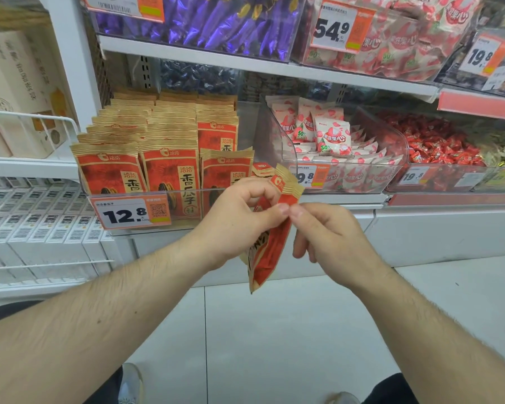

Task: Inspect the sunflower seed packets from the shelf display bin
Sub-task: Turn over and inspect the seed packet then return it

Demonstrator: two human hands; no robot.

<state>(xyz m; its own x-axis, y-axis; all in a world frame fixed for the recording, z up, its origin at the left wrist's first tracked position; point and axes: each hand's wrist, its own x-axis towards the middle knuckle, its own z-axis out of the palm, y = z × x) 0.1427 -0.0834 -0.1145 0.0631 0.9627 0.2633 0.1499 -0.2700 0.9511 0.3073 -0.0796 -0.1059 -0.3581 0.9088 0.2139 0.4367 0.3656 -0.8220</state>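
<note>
Left hand (239, 220) curled round one sunflower seed packet (270, 246), thumb and forefinger pinching its upper edge; right hand (330, 234) pinching the same edge from the other side, tips nearly touching. Held out in front of the display bin (146, 196), clear of the shelf, hanging edge-on and tilted, probably to turn a face toward the eyes for reading. Remaining packets (169, 170) standing upright in rows inside the bin, behind the 12.8 price tag (131, 212), fronts outward for easy picking

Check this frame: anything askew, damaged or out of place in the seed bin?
One small thing: a loose packet lies flat at the display bin's right end, while the other packets stand upright in rows. No damage visible. Both hands, left and right, pinch one packet.
</note>
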